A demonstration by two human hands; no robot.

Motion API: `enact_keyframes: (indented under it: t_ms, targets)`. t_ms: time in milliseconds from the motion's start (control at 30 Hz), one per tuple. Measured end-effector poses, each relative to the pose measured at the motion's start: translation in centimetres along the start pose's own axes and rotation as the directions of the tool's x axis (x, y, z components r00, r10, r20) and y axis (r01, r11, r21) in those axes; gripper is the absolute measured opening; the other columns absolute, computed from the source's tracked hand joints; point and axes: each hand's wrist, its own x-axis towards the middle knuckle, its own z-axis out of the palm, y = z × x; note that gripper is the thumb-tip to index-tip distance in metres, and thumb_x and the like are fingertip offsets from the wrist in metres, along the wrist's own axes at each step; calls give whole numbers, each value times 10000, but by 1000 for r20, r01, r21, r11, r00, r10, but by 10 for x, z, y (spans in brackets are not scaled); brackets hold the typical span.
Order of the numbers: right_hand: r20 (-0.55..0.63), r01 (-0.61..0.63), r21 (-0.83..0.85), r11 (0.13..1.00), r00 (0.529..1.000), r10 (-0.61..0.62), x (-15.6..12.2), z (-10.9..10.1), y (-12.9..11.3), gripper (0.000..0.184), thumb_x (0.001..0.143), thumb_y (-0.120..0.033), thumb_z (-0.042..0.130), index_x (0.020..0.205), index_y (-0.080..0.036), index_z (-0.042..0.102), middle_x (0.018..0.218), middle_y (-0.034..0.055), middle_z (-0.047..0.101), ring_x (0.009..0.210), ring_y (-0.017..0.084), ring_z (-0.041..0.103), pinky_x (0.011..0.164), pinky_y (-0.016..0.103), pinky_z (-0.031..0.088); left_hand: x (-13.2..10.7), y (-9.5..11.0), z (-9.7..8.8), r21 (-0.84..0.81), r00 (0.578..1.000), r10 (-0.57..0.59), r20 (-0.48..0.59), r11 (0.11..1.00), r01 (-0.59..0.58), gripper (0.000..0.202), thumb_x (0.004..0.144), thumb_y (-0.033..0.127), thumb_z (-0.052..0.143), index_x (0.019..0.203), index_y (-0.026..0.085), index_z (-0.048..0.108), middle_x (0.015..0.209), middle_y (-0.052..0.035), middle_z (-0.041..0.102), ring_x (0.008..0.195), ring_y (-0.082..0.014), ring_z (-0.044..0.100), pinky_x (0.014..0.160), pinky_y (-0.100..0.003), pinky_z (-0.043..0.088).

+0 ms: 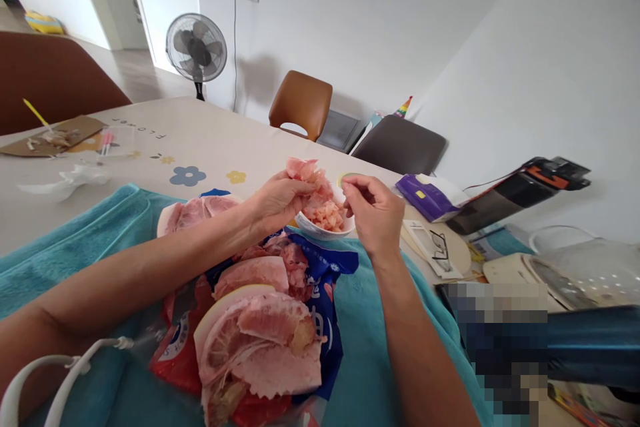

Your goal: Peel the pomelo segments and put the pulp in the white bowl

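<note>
Pink fruit piece point(311, 175) at the bowl point(325, 234)

Near the centre of the frame, your left hand point(281, 203) pinches the fruit piece; its long axis slants from upper left to lower right, the lower end toward the loose pulp point(326, 216) in the bowl. Your right hand point(376, 215) is curled beside the bowl, but whether its fingertips grip anything, you cannot tell. At lower centre, a thick-rinded fruit chunk point(280, 370) lies on a blue-and-red bag point(333, 340), its curved rind facing upper left.
</note>
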Motion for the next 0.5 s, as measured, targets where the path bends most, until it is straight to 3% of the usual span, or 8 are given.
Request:
enact_keyframes:
  t_ms: [200, 400, 500]
  targets:
    - [196, -29, 27, 999, 980, 23, -5, 7, -8, 123, 769, -289, 642, 845, -207, 694, 785, 10, 697, 689, 152, 620, 669, 300, 494, -2, -1, 2, 31, 998, 24, 53, 999, -26, 179, 718, -68, 563, 690, 100, 615, 708, -38, 670, 692, -104, 639, 718, -215, 504]
    - [215, -115, 53, 992, 971, 101, -3, 6, -11, 67, 710, -244, 636, 760, -201, 622, 662, -28, 643, 580, 122, 566, 583, 270, 456, -1, -5, 0, 28, 997, 16, 74, 999, -19, 173, 742, -51, 567, 717, 94, 659, 765, -57, 696, 706, -102, 647, 723, -211, 504]
    - [189, -241, 173, 955, 960, 208, -4, 9, -12, 57, 663, -220, 626, 707, -199, 597, 573, -49, 588, 504, 111, 528, 520, 261, 436, -2, -5, 1, 32, 997, 1, 82, 999, -4, 178, 760, -49, 560, 708, 90, 657, 753, -60, 692, 679, -98, 641, 707, -209, 505]
